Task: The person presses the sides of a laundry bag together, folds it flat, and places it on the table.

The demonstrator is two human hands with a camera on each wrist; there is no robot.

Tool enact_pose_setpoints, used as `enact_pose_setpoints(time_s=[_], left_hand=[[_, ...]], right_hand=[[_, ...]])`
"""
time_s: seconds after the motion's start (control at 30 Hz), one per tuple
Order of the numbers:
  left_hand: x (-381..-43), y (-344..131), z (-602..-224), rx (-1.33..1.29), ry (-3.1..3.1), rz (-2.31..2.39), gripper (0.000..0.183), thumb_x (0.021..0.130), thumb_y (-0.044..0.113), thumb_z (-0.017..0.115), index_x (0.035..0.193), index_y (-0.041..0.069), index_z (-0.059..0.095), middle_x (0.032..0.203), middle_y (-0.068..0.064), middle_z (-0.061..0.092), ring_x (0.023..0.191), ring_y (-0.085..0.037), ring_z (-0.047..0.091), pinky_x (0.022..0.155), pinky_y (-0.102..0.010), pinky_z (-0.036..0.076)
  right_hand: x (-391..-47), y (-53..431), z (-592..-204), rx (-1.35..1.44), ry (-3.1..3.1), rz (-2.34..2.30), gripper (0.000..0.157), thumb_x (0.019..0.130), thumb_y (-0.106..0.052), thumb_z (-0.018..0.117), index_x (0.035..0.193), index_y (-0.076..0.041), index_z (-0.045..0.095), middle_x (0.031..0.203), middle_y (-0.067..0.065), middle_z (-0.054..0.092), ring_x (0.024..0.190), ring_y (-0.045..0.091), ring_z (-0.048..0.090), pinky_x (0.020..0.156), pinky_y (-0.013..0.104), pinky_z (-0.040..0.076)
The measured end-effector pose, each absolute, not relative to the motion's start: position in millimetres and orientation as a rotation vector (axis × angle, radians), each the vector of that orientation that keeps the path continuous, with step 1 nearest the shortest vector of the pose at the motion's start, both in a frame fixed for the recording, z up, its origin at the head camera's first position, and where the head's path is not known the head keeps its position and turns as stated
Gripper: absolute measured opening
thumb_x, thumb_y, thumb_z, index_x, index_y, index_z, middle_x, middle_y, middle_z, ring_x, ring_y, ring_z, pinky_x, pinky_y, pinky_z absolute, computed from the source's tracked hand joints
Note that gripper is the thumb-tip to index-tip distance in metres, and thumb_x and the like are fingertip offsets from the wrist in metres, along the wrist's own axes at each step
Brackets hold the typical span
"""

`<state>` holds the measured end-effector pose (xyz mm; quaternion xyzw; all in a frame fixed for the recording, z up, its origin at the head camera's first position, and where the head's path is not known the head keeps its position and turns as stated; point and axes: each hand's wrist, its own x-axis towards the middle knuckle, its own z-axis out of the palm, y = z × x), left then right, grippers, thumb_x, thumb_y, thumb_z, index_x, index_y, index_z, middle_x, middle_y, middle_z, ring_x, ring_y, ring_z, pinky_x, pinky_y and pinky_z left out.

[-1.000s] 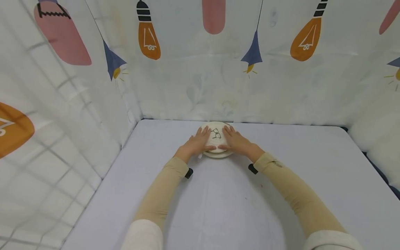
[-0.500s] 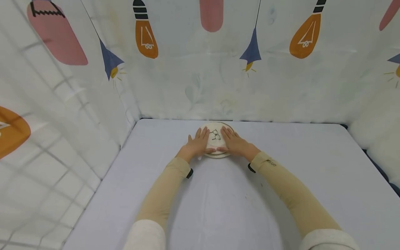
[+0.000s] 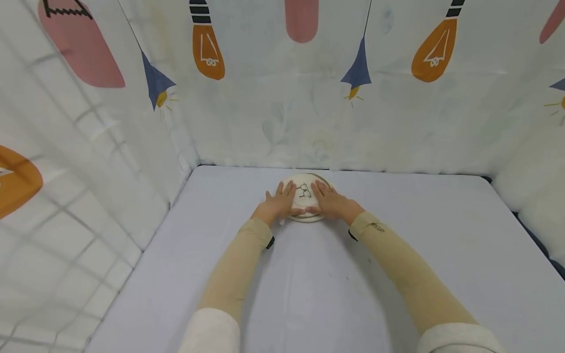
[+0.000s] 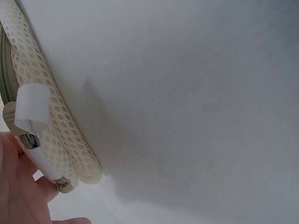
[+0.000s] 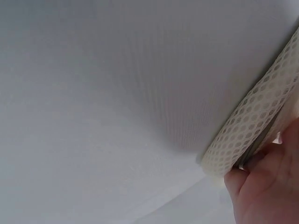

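Note:
A round cream mesh laundry bag (image 3: 305,202) with a dark line drawing stitched on top lies near the table's far edge. My left hand (image 3: 279,203) rests on its left side, fingers spread and pointing away from me. On the opposite side my right hand (image 3: 332,202) lies likewise, the two thumbs almost meeting at the bag's near side. The left wrist view shows the honeycomb mesh side wall (image 4: 60,121), a zipper (image 4: 5,77) and a white fabric tag (image 4: 32,107). In the right wrist view, the right thumb (image 5: 238,179) is against the zipped edge.
A pale cloth-covered table (image 3: 309,294) stretches beneath both arms. Behind it hangs a white curtain (image 3: 265,98) printed with bulbs and lamps. Another curtain side with grid-like shadows (image 3: 66,220) closes off the left.
The right hand has shifted slightly left, its thumb closer to the left one. More of the bag's dark zipper edge shows at the upper right. The left hand stays in place.

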<state>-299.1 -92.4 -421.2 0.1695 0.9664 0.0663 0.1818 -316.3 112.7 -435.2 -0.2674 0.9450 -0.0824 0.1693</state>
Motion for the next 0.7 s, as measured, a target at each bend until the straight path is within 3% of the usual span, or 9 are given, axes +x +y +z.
enact_pose_setpoints(time_s=[0.7], left_hand=[[-304.3, -95.7, -422.0, 0.477, 2.682, 0.302, 0.099, 0.101, 0.059, 0.053, 0.164, 0.003, 0.001, 0.170, -0.012, -0.007, 0.155, -0.036, -0.007, 0.120, -0.069, 0.006]], right_hand=[[-321.2, 111.2, -429.4, -0.696, 2.623, -0.245, 0.094, 0.106, -0.059, 0.043, 0.163, -0.004, -0.007, 0.169, 0.021, -0.007, 0.155, 0.037, -0.003, 0.125, 0.053, 0.004]])
